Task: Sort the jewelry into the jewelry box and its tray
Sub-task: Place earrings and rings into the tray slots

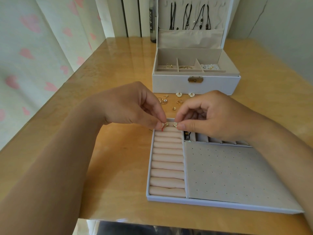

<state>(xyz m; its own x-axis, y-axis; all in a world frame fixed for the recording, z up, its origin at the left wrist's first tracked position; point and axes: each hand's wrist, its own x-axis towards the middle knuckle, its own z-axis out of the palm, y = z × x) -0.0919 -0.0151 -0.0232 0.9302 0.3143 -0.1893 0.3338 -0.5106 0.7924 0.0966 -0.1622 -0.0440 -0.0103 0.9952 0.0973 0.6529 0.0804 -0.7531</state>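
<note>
Far out at nine o'clock, a heart-printed curtain [33,48], well apart from the work. Reaching in from eight o'clock over the bench [110,73], the left hand [135,106], thumb and forefinger among its fingers [157,111] closed to a tight pinch on a pale earring [165,124], the rest loosely curled. Held low over the top of the ring rolls [167,158], at the eleven o'clock corner of the tray [169,200], probably to bring it face to face with its mate. Just beside it, toward three o'clock, a matching earring [175,124], nearly touching the first.

Beyond both, toward twelve o'clock, loose gold pieces [162,100] and two white flower studs [178,94] on the bench, not yet sorted, near the front wall of the jewelry box [194,85]. Box open, lid upright, black cord necklaces [189,17] hung inside it so as not to tangle; small gold items already in the compartments.

Lower, at four o'clock, the tray's perforated panel [228,175], its rows of holes presumably meant for pairs like this. Coming in from four o'clock, the right hand [211,116], thumb and forefinger nipped together on the matching earring, other fingers tucked under. Pairing first, seating after, by the look of it.
</note>
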